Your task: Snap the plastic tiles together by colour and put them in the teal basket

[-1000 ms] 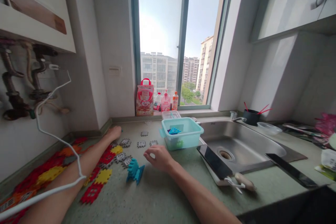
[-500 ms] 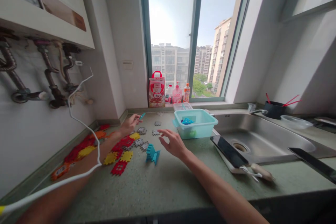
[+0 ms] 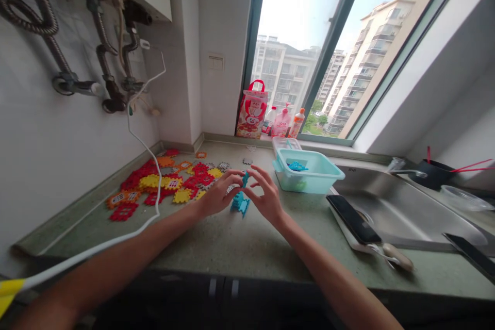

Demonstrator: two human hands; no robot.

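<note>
Hands [image 3: 243, 193] together on blue piece [image 3: 245, 179], long axis upright.

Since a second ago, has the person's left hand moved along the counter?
Yes. The left hand left the wall corner and came toward the teal bin, meeting the right hand.

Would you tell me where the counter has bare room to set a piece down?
Bare counter lies between the hands and the near edge, bordered by the white cable and cutting board. The tile pile crowds the far left.
</note>
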